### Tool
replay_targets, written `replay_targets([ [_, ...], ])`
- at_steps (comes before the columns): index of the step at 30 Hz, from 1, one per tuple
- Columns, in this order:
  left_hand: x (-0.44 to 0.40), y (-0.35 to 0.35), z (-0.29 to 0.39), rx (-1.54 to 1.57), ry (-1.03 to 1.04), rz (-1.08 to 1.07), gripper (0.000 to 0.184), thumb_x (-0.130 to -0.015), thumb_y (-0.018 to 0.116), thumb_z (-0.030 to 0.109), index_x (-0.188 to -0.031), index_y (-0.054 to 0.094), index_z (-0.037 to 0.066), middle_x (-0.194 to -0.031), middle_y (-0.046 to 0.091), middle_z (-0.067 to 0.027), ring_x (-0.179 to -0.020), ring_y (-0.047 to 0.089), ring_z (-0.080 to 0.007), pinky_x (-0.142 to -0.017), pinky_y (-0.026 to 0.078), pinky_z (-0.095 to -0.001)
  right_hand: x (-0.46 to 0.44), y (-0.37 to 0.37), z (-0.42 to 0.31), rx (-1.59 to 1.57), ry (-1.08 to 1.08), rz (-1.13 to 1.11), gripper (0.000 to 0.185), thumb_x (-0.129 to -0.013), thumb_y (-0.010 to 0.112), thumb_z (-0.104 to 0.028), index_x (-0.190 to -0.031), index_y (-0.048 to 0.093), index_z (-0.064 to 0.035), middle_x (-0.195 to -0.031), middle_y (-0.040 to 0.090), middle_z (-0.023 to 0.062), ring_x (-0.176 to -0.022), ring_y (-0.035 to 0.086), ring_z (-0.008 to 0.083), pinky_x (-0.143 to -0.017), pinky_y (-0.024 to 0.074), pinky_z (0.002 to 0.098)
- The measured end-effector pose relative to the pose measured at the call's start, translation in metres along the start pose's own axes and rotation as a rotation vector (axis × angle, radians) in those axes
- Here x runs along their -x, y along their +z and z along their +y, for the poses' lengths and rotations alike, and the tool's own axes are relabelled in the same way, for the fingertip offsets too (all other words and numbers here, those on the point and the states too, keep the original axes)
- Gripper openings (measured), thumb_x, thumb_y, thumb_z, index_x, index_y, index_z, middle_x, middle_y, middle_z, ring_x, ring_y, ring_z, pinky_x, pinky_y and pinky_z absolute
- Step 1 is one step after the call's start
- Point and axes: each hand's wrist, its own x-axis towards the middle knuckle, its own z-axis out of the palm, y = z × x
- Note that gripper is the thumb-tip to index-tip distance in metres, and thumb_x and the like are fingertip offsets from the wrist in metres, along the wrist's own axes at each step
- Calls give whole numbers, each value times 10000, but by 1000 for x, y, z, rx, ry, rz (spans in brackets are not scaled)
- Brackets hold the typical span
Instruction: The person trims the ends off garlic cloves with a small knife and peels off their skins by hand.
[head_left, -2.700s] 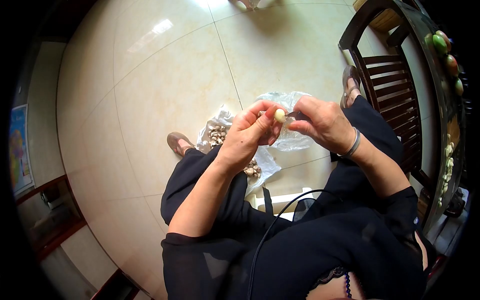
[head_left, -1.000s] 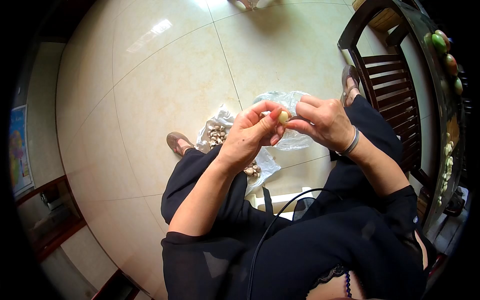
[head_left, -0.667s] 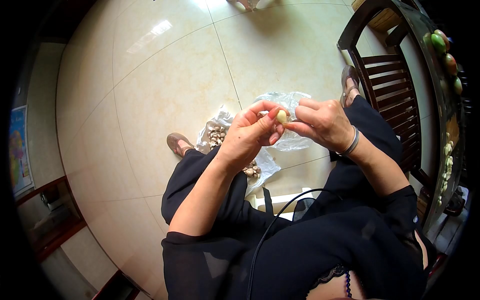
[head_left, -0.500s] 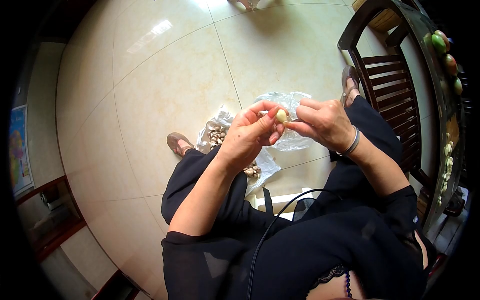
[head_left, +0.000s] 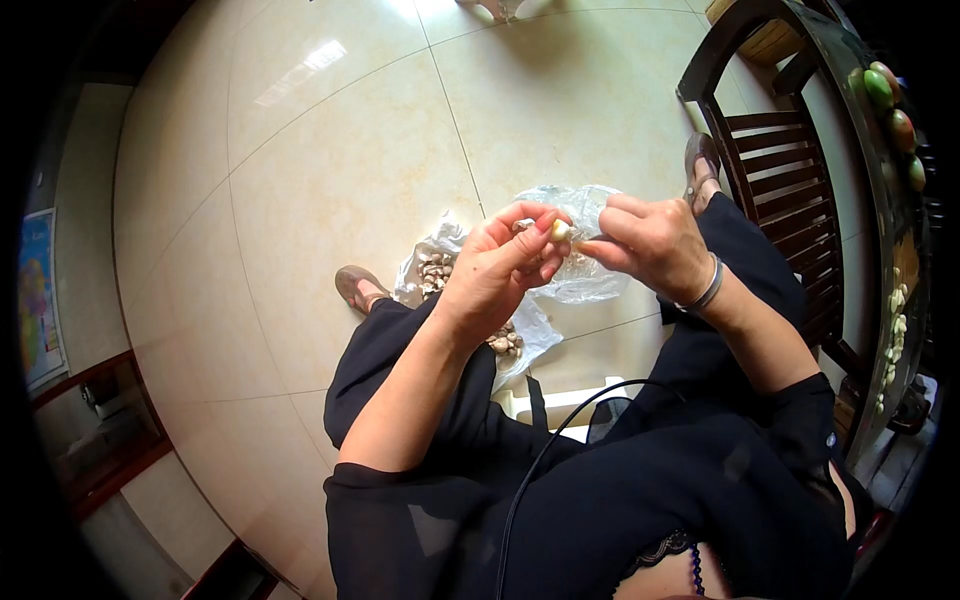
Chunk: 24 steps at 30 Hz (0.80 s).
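Note:
A pale garlic clove (head_left: 561, 230) sits pinched between the thumb and forefinger of my left hand (head_left: 505, 255), with a whitish bit of skin at its side. Just to the right, my right hand (head_left: 650, 245) is closed, fingers curled and thumb pointing at the clove; whether it grips any skin is too small to tell. Below the hands, a clear plastic bag (head_left: 585, 285) with bits of peel lies on the floor. Unpeeled garlic cloves (head_left: 436, 272) rest on a white plastic bag (head_left: 455, 232), partly hidden by my left arm, and more garlic (head_left: 506, 342) shows below that forearm.
A dark wooden chair (head_left: 785, 190) stands to the right. Beside it, a table edge carries green and red fruits (head_left: 900, 130) and a row of peeled garlic cloves (head_left: 895, 325). Between my legs is a cream-coloured plastic piece (head_left: 515, 405), and a black cable (head_left: 540, 455) crosses my lap.
The clove has turned and sunk lower in my left fingers, with a whitish bit now showing beside it. My right hand has drawn slightly away to the right.

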Motion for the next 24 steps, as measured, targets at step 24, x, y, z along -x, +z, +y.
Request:
replay_targets([
  [24,-3,6,-13,-173,191,106,209,-777,638,89,-914,490,34,-729,553,-2,-638,475,-31,-551,375,-162,3,7,-4,-1032,485,30,164,-793,610,-108,-879,624,31,-720,629,68,-662,591,89,-605,478,211],
])
